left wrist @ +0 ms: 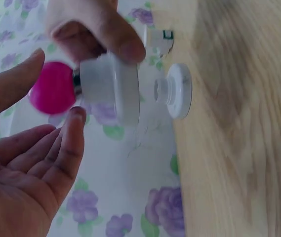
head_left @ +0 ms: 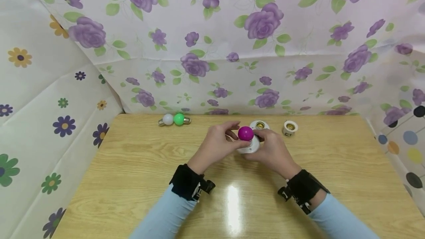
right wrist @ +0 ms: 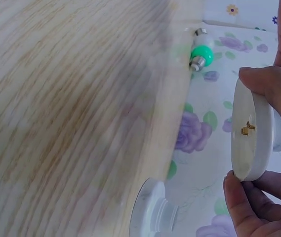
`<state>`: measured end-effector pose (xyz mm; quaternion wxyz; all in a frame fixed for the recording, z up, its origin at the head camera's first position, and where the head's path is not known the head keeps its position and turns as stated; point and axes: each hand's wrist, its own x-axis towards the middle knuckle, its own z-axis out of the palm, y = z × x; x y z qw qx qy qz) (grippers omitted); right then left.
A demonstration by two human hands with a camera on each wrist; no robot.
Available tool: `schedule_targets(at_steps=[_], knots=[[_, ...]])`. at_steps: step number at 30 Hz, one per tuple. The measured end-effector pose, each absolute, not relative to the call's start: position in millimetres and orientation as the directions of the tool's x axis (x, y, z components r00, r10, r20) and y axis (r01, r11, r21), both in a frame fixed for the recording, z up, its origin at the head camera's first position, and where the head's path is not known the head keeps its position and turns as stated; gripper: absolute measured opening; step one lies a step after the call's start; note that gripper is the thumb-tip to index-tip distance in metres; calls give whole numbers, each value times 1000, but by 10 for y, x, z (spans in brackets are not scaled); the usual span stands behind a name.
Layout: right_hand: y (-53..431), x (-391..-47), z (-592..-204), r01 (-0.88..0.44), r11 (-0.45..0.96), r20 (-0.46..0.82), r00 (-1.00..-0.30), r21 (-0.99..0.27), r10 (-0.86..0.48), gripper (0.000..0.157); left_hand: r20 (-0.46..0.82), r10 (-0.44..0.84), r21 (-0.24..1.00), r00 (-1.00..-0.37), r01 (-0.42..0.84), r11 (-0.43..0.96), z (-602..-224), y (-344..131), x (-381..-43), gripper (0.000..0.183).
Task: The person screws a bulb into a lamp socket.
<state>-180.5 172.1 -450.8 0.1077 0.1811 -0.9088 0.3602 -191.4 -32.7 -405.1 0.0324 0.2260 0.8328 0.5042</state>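
Magenta bulb [head_left: 245, 133] sits in white socket [left wrist: 99, 82], metal neck showing, held above table [head_left: 132, 176]. Right hand [head_left: 275, 151] grips socket; left hand [head_left: 217, 141] loosely surrounds bulb, fingers relaxed. Best practice: steady base, straight axis, gentle turns.

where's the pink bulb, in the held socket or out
At least partly in: the left wrist view shows only a strip of metal between bulb and socket. Cannot tell how tight.

place: makeshift tabletop booth, room type unclear | evidence: wood-grain table [head_left: 139, 165], rose-print backdrop [head_left: 172, 21], daisy-print side sheet [head_left: 36, 91]
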Motion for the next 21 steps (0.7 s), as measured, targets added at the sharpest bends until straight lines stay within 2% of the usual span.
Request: schedule_targets(at_steps=[5,14,21], knots=[[1757,-1800,-4457,-381,653,295,-924,-655,-243,70,157,429,843,-889,348,411,-4037,-476,-1968,72],[1782,-1792,-4381,-350,630,252,-937,-693,-243,73,53,478,813,-877,316,489,-4134,-549,-2020,95],[1754,-1794,-4365,-377,598,273,-926,-707,-261,70,7,525,846,-851,285,451,-4246,-509,-2030,95]])
